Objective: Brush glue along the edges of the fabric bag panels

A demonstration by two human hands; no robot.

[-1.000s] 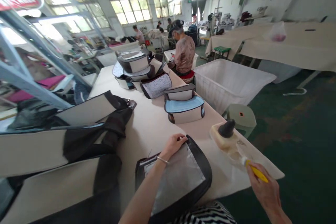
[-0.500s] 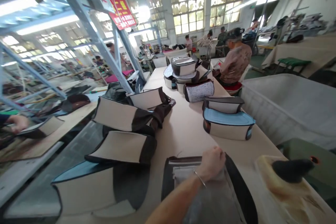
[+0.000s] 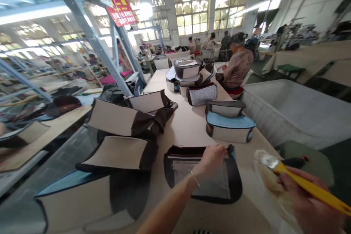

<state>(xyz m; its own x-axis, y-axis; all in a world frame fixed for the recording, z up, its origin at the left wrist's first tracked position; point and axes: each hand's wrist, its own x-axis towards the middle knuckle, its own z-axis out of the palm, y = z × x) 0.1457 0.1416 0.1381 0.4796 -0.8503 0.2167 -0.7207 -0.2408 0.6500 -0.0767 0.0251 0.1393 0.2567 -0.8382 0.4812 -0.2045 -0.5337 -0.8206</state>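
My left hand (image 3: 212, 159), with a bangle at the wrist, is closed on the upper edge of a dark bag piece (image 3: 235, 186). The piece lies on the table in front of me, its grey mesh-like pocket panel (image 3: 197, 177) facing up. My right hand (image 3: 307, 199) is wrapped round the yellow handle of a flat paintbrush (image 3: 309, 184). The brush's pale, coated bristles point up and left, above a stained, yellowish container (image 3: 264, 179) at the table's right edge. What the container holds is blurred.
Several beige-and-dark bag pieces (image 3: 115, 153) are piled along the left side. Blue-topped bag pieces (image 3: 230, 131) and a farther stack (image 3: 189, 71) stand on the table (image 3: 181, 128). A white bin (image 3: 290, 106) and a seated person (image 3: 238, 64) are to the right.
My right hand has come into view at the lower right with the paintbrush. The bag piece now shows its whole rounded lower edge. My left hand keeps its hold on the top edge.
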